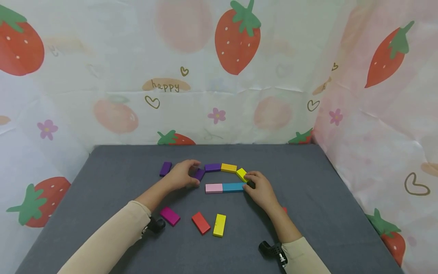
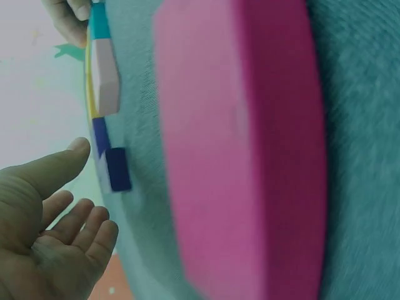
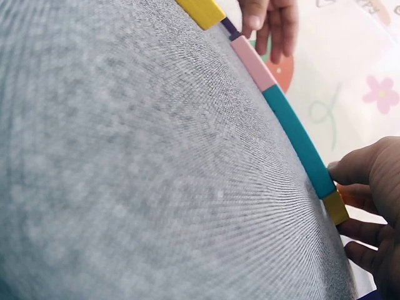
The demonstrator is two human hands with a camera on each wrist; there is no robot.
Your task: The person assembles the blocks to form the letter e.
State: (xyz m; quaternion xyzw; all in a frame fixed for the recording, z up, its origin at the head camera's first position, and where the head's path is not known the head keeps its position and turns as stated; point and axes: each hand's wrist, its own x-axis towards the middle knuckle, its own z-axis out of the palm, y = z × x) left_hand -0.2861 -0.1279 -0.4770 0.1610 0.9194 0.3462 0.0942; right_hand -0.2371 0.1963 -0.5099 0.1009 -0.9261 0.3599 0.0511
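My left hand is beside a tilted purple block, the thumb well apart from loosely bent fingers. In the left wrist view, a gap shows between this hand and the dark purple block. My right hand has its fingers around the outer end of a slanted yellow block, with the thumb at the right end of a blue block. A pink block abuts the blue one. Behind them, a purple block and a yellow-orange block continue the curved row.
On the grey cloth lie a magenta block, a red block and a yellow block nearer the front. Another purple block lies left of the row. A red piece peeks out beside the right forearm.
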